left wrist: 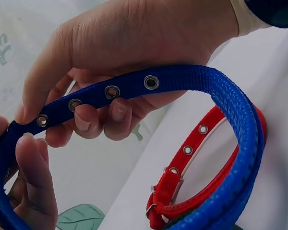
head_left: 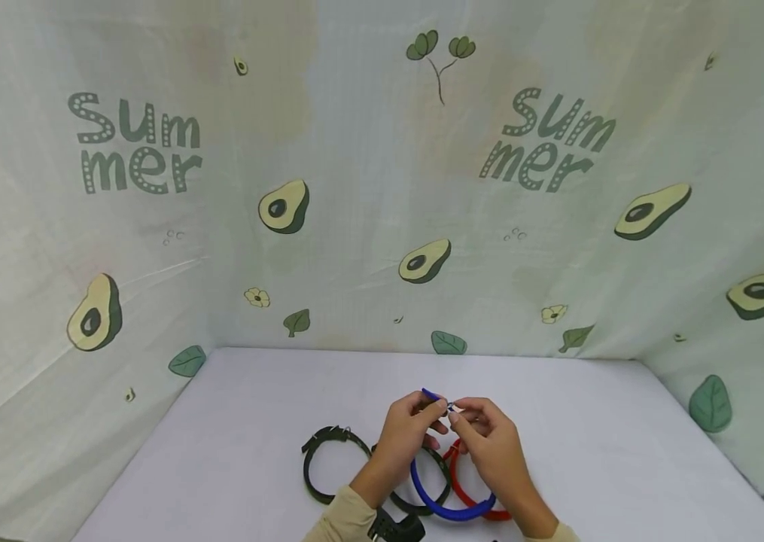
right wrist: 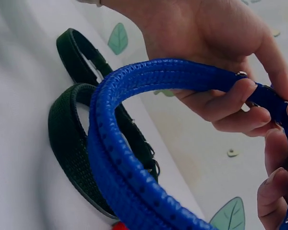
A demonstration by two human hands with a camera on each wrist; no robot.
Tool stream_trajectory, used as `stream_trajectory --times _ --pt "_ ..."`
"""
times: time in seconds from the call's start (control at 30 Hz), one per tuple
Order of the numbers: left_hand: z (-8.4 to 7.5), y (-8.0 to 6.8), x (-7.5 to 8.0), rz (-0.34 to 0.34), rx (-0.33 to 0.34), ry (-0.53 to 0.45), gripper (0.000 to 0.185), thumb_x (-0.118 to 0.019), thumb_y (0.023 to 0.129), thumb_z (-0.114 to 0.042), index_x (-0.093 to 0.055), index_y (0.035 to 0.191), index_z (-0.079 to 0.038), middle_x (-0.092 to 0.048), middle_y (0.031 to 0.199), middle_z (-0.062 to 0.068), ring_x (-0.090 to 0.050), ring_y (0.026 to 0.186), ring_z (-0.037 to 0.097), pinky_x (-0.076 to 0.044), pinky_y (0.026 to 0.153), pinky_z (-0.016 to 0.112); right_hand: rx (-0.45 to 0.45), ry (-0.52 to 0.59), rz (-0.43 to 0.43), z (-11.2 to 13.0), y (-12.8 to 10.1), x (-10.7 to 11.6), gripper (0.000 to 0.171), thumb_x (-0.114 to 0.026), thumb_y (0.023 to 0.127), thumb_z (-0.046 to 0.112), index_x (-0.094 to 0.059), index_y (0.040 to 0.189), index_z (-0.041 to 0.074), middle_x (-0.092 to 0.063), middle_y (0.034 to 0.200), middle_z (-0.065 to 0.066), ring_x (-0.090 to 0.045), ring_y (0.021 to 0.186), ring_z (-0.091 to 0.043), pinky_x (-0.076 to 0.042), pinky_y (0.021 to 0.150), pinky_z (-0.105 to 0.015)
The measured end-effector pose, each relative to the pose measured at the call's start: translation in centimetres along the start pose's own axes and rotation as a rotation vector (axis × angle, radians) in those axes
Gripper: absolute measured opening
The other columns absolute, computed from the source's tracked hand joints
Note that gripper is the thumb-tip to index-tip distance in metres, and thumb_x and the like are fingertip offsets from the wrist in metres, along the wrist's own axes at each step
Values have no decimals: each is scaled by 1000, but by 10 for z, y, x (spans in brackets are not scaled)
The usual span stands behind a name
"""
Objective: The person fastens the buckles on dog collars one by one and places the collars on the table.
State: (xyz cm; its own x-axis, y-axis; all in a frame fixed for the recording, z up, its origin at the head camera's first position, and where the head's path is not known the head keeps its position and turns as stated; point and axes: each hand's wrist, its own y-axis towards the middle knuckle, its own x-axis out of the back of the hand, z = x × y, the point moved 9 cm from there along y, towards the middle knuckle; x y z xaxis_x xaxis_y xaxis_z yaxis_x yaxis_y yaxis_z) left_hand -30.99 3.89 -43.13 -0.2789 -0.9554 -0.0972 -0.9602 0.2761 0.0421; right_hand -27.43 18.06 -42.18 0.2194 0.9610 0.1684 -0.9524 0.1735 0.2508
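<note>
Both hands hold a blue collar (head_left: 452,512) up over the white table (head_left: 253,421). My left hand (head_left: 437,410) pinches its strap end, which has several metal eyelets (left wrist: 111,91). My right hand (head_left: 455,415) pinches the other end, where a small silver part (head_left: 453,408) shows. The two hands meet fingertip to fingertip. In the left wrist view the left hand's fingers (left wrist: 86,122) curl under the strap, with the right hand's fingers (left wrist: 33,182) at lower left. The blue loop (right wrist: 134,158) hangs down toward the table.
A red collar (left wrist: 192,187) lies on the table under the blue loop. Two black collars (head_left: 327,467) (right wrist: 72,148) lie to the left, one behind my left wrist. Avocado-print cloth walls (head_left: 382,188) close in the back and both sides.
</note>
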Motion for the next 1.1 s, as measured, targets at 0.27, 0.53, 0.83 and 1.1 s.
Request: stream_trajectory --times 0.27,0.53,0.83,1.1 --pt "9 -9 -2 -11 31 -66 26 -67 96 -28 -68 101 -3 -68 89 4 -65 80 19 -54 63 28 -59 20 90 -10 -2 -6 29 -74 92 35 -72 111 13 -62 75 -16 -58 58 -33 -47 47 -27" --pt "4 -13 -1 -35 -8 -92 27 -67 96 -28 -70 103 -2 -67 91 5 -64 80 21 -53 61 26 -57 -6 111 -6 -1 -7 25 -74 92 34 -75 102 10 -60 68 -15 -55 52 -22 -47 46 -28" --pt "-3 -9 -7 -35 -35 -133 27 -66 97 -25 -67 108 -1 -67 95 7 -64 74 17 -51 53 24 -87 -21 113 -4 0 0 17 -70 95 26 -69 100 9 -63 75 -19 -59 58 -23 -49 48 -30" --pt "-9 -12 -2 -61 -50 -174 27 -59 99 -21 -60 109 5 -64 91 10 -62 68 16 -49 47 22 -57 -50 145 2 -1 -3 11 -66 97 17 -67 100 6 -64 76 -14 -59 58 -22 -48 48 -28"
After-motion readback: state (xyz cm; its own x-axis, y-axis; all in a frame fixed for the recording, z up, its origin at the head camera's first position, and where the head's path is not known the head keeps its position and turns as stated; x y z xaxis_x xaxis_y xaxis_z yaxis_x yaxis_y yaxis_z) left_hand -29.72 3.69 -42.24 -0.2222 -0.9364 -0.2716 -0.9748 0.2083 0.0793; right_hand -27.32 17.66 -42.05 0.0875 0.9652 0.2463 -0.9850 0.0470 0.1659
